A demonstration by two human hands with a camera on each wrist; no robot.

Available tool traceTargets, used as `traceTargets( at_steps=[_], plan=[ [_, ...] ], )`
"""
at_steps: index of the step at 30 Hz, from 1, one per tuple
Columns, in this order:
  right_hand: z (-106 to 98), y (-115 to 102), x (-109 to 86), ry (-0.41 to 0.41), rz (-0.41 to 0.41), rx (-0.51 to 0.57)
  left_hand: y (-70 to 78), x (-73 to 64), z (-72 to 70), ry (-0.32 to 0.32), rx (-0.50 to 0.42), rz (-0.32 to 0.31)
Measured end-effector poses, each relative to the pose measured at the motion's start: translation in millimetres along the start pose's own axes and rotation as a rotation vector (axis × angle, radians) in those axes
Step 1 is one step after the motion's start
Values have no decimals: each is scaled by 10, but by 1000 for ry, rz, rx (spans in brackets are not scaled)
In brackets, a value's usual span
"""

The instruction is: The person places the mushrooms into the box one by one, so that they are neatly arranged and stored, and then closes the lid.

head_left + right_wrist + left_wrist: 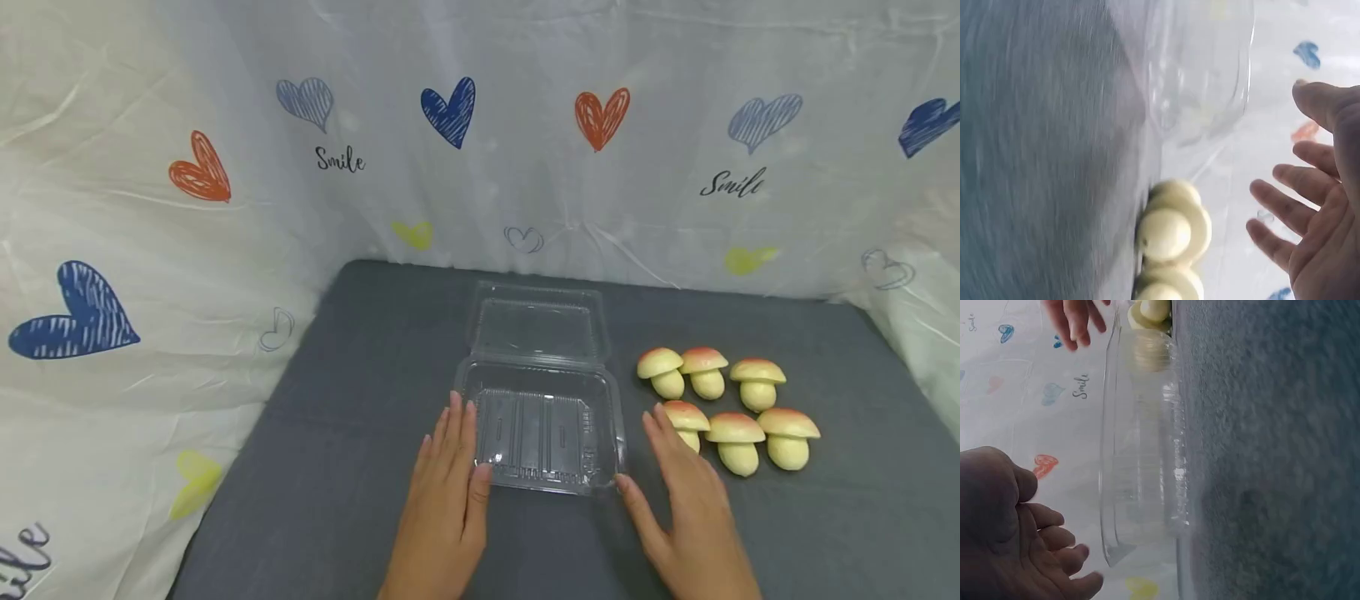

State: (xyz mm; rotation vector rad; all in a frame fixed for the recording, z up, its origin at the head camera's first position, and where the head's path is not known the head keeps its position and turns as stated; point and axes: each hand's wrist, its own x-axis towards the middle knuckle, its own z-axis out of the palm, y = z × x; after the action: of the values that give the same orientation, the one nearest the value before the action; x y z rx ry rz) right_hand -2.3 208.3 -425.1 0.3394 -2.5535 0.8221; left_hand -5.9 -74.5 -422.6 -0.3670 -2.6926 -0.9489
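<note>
Six mushrooms [736, 450], pale yellow with reddish tints on their caps, lie in two rows on the grey desk [360, 433] in the head view, right of a clear plastic container [536, 429] whose lid [536, 329] is laid back on the far side. The left grip [442, 508] is at the container's near left corner, fingers straight and close together, holding nothing; the right grip [693, 508] is at the near right corner, thumb spread away, also holding nothing, its fingers partly covering the front-left mushroom. From the left wrist, the left grip shows loosely bent fingers beside the container; whether they touch it I cannot tell. From the right wrist, the right grip's fingers are spread, with a visible gap between them and the mushrooms.
</note>
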Motion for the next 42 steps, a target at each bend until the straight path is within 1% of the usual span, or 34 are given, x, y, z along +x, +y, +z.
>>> traceTargets(
  at_steps=[2,3,7,9,10,13,16,17,19,23,25,29,31,33,35,38,42],
  plan=[
    [-50,52,11,47,0,1,-23,-1,-19,7,-59,-22],
    [-79,74,10,71,19,-10,-37,-2,-27,9,-82,-37],
    [-200,155,-11,170,119,-82,-99,-6,-49,38,-166,-103],
    [-267,203,-21,210,184,-126,-125,-5,-58,50,-214,-135],
    [-296,238,-21,232,195,-143,-138,-2,-62,56,-237,-146],
    [-396,362,-13,275,251,-183,-164,4,-74,65,-281,-177],
    [-511,522,-8,284,296,-224,-181,5,-80,55,-293,-208],
    [-554,580,-6,270,320,-239,-185,5,-81,45,-294,-220],
    [-633,711,-6,247,342,-262,-195,9,-80,19,-287,-238],
    [-748,949,15,126,388,-315,-216,15,-76,-30,-272,-254],
    [-774,1058,33,62,390,-331,-224,20,-78,-45,-258,-249],
    [-811,1269,57,-79,380,-344,-225,24,-84,-58,-226,-219],
    [-830,1344,56,-123,378,-332,-221,24,-82,-56,-210,-198],
    [-848,1390,57,-171,392,-328,-219,22,-79,-50,-205,-180],
    [-857,1419,57,-198,402,-324,-220,22,-75,-36,-191,-163],
    [-848,1465,40,-212,406,-323,-221,22,-71,-37,-183,-153],
    [-803,1517,33,-189,391,-316,-221,16,-74,-39,-173,-151]
  ],
)
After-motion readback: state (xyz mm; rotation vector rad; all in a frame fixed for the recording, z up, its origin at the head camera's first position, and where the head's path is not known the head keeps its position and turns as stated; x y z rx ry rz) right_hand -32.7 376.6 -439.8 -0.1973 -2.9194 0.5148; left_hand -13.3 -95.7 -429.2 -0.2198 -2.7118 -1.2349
